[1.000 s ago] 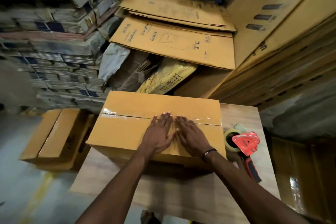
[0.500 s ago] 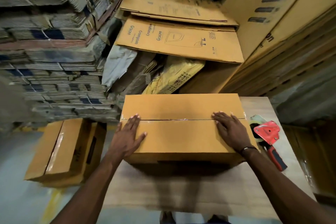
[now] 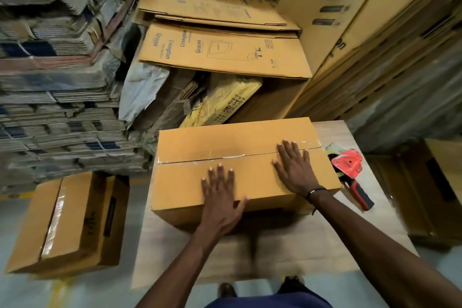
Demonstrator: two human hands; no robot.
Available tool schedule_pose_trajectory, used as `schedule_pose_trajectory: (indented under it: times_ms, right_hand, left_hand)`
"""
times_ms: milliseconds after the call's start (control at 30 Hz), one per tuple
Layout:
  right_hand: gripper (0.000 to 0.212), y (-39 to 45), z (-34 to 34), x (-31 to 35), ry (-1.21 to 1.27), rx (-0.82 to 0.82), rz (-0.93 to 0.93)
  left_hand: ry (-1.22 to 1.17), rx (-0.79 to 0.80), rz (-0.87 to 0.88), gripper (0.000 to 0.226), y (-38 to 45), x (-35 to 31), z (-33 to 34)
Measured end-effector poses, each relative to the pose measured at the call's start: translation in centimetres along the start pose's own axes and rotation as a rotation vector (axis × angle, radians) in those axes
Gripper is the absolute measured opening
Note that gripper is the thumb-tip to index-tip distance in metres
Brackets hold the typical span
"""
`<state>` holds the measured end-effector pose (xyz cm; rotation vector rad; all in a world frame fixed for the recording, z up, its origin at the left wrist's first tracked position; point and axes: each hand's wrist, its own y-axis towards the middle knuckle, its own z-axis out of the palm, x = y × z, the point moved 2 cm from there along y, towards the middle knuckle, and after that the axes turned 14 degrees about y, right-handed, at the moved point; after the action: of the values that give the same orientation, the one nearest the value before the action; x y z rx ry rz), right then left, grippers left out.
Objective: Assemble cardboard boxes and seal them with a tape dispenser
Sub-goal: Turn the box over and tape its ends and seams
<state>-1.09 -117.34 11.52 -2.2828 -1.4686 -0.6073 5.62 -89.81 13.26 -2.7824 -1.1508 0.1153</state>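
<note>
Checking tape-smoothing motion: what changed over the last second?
Both hands began together at the middle of the box top, swept apart along the taped seam, and now the left hand has come back toward the middle near edge. The right hand stays flat near the seam's right end. Nothing gripped or released. Box and tape dispenser unmoved on the table.
</note>
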Motion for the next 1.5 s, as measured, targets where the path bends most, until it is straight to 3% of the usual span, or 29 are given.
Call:
schedule_pose_trajectory:
  times_ms: [100,167,367,500,600,733,833,1200,1367,1500]
  right_hand:
    - [0.079,1.7,-0.6,0.1,-0.028,0.077,-0.049]
    - [0.075,3.6,-1.5,-0.1,-0.05,0.136,-0.056]
    - [0.079,10.0,-4.5,-0.2,-0.161,0.33,-0.08]
    - [0.086,12.1,-5.9,0.2,-0.181,0.422,-0.084]
    - [0.088,12.5,-6.4,0.0,-0.203,0.415,-0.109]
    - [0.088,11.8,-6.7,-0.2,-0.219,0.35,-0.174]
    - [0.084,10.4,-7.0,-1.0,-0.211,0.32,-0.182]
    - [0.09,2.2,-6.9,-6.7,-0.12,0.102,-0.088]
    - [0.093,-1.5,-6.9,-6.8,-0.055,0.053,-0.003]
    - [0.086,-5.3,-4.8,-5.9,0.089,-0.013,0.116]
  left_hand:
    - [0.034,0.017,0.079,0.085,-0.1,-3.4,0.3]
    - [0.047,0.004,0.027,0.082,-0.4,-4.3,0.5]
    - [0.077,-0.09,-0.315,0.076,-1.6,-7.2,-0.7]
    - [0.06,-0.029,-0.552,0.085,-1.9,-10.1,-1.0]
    - [-0.062,0.073,-0.664,0.093,-2.3,-12.4,-1.0]
    - [-0.418,0.01,-0.751,0.107,-1.2,-15.0,-0.1]
    - [-0.489,-0.006,-0.823,0.115,-0.7,-15.4,0.2]
    - [-0.566,0.104,-0.754,0.127,2.9,-9.2,-0.7]
    - [-0.649,0.011,-0.589,0.089,5.3,-6.7,-1.0]
    - [-0.533,-0.109,-0.494,0.062,5.0,-7.3,-1.0]
